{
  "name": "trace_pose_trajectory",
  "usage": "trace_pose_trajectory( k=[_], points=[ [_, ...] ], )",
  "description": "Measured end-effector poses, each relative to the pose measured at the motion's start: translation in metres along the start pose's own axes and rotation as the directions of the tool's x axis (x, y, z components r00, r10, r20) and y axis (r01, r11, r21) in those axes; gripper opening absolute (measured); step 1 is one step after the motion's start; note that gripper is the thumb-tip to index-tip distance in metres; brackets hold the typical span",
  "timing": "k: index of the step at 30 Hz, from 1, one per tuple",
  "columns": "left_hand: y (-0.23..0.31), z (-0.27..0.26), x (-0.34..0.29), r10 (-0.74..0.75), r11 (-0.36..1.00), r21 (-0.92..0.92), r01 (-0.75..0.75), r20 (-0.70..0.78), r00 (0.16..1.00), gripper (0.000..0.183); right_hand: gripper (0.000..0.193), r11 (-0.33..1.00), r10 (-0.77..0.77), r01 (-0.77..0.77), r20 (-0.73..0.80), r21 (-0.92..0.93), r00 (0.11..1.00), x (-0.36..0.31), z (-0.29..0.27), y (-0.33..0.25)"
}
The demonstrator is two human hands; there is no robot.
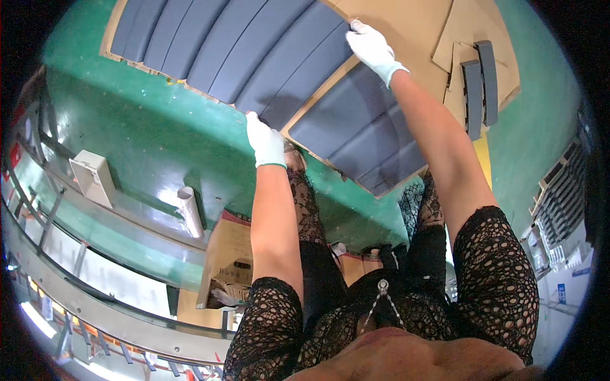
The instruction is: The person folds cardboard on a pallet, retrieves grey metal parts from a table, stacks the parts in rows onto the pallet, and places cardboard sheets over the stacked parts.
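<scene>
Several long, dark grey-blue strips [219, 51] with slightly curved edges lie side by side on brown cardboard. My left hand [265, 141], in a white glove, closes on the near end of the outermost strip [298, 86] of this row. At the far end of the same strip is my right hand [370, 47], also white-gloved, its fingers bent over the edge. The strip lies level with its neighbours; whether it is lifted at all I cannot tell. The undersides of both gloves are hidden. A second group of shorter strips [356, 120] lies beneath my right forearm.
Two loose dark curved bars [480, 92] rest on the cardboard [419, 25] at the right. Around it is green floor [146, 120]. At left stand a white open box [92, 178], a pale roll [189, 213] and a metal rail [127, 286]. A cardboard carton [229, 247] sits by my legs.
</scene>
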State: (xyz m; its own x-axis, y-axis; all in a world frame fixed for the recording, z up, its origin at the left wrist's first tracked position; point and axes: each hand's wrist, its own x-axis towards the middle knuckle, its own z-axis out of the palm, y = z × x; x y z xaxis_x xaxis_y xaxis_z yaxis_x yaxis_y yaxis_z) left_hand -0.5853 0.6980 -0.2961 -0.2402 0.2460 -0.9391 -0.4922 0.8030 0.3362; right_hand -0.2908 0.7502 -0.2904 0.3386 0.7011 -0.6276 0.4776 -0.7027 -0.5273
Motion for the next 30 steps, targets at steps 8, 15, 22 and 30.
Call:
trace_pose_trajectory(
  k=[8,15,22,30],
  points=[
    [-0.107,-0.060,0.009,-0.256,0.967,-0.025,0.254,-0.074,0.964,0.031,0.049,0.904,0.230,-0.241,-0.074,-0.352,0.970,-0.042,-0.023,0.086],
    [-0.134,-0.044,-0.008,-0.396,0.912,0.046,0.407,-0.160,0.904,0.059,0.048,0.941,0.055,-0.115,-0.194,-0.317,0.980,-0.058,0.006,0.088],
    [-0.113,-0.029,-0.020,-0.332,0.934,0.085,0.348,-0.161,0.930,0.057,0.050,0.931,-0.020,-0.040,-0.157,-0.364,0.987,-0.051,0.012,0.080],
    [-0.092,-0.032,-0.017,-0.238,0.966,0.081,0.245,-0.080,0.968,0.049,0.053,0.994,0.047,-0.053,-0.061,-0.091,0.997,-0.055,-0.007,0.090]
  ],
)
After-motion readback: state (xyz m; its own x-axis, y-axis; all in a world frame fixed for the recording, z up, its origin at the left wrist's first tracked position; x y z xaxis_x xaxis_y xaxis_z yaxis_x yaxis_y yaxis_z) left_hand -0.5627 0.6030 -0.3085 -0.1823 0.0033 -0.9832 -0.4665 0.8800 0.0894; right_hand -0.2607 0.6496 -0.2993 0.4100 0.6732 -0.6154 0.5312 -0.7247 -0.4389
